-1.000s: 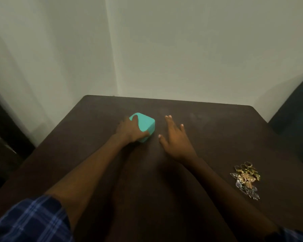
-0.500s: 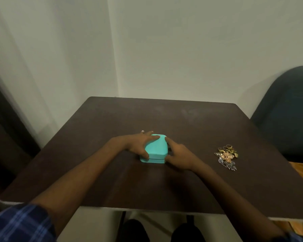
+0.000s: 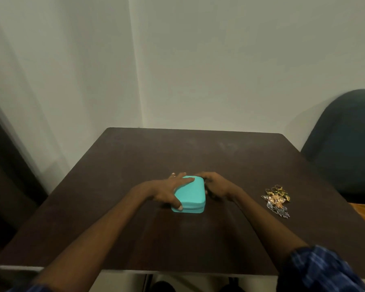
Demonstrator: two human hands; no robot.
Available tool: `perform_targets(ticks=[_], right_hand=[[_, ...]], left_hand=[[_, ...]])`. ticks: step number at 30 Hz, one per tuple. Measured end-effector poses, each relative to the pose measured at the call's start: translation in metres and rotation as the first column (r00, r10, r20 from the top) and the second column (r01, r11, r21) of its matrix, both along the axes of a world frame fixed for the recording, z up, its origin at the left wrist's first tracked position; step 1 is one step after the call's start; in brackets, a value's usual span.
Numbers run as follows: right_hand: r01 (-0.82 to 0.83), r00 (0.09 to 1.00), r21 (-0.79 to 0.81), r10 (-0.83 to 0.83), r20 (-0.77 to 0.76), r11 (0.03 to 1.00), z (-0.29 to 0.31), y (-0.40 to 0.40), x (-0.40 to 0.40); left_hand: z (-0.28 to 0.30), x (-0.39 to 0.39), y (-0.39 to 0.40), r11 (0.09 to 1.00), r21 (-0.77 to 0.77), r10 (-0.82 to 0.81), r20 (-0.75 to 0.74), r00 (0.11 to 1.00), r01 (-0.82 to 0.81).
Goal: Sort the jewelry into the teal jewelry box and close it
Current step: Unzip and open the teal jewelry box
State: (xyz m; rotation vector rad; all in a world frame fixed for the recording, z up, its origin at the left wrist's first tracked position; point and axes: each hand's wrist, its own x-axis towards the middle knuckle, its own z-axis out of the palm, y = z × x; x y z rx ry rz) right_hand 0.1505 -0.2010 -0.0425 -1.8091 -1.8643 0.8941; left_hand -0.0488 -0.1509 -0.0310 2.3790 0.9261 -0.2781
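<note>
Now both hands (image 3: pixel 169 191) — teal jewelry box (image 3: pixel 191 194)

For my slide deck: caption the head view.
Both hands, left hand and right hand, hold the closed teal jewelry box; jewelry pile waits aside.

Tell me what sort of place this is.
Probably a plain room in a home or small office: a dark brown wooden table pushed into a corner of bare off-white walls, with a dark blue upholstered chair beside it.
</note>
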Motion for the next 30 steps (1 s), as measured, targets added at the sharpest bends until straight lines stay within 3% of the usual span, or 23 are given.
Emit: perform_targets(ticks=[8,12,22,30], right_hand=[[-0.011,0.996,-0.041,0.015,0.091,0.999,-0.005,0.014,0.008],[-0.081,0.979,-0.006,0.081,0.188,0.997,-0.007,0.02,0.009],[-0.191,0.959,0.124,0.158,0.235,0.974,-0.012,0.019,0.012],[-0.349,0.901,0.101,0.304,0.309,0.932,-0.012,0.037,0.022]], left_hand=[[-0.002,0.0,0.004,0.999,-0.025,-0.027,-0.012,1.0,0.026],[0.001,0.0,0.002,0.999,-0.029,-0.016,-0.022,1.0,0.015],[0.01,0.002,-0.003,0.999,-0.032,-0.005,-0.034,0.999,0.004],[0.004,-0.001,0.001,1.0,-0.026,-0.006,0.008,1.0,0.006]])
